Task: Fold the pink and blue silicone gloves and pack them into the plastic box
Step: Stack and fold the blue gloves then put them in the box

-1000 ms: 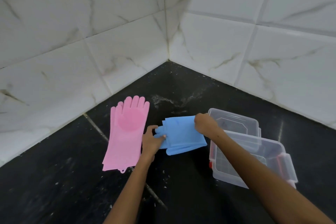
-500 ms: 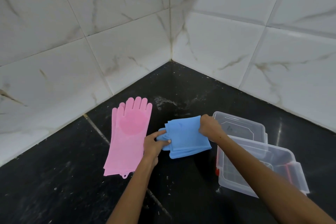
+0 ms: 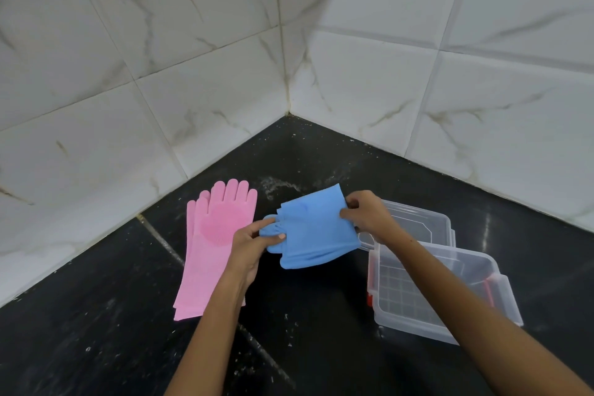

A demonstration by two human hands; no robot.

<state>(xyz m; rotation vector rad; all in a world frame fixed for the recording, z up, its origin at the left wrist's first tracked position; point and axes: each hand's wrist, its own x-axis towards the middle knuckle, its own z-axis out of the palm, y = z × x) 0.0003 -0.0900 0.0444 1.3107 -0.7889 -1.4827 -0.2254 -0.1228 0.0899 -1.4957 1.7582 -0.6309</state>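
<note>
Both hands grip the folded blue gloves point(image 3: 316, 228) above the black worktop point(image 3: 106, 325), left hand point(image 3: 249, 246) pinching the finger end, right hand point(image 3: 366, 214) the cuff, between the flat pink gloves point(image 3: 212, 251) and the apparently empty plastic box point(image 3: 430, 296).

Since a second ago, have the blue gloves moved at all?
Yes. The blue gloves, held in both hands, have lifted off the black floor, while the pink gloves beside them lie where they were.
</note>
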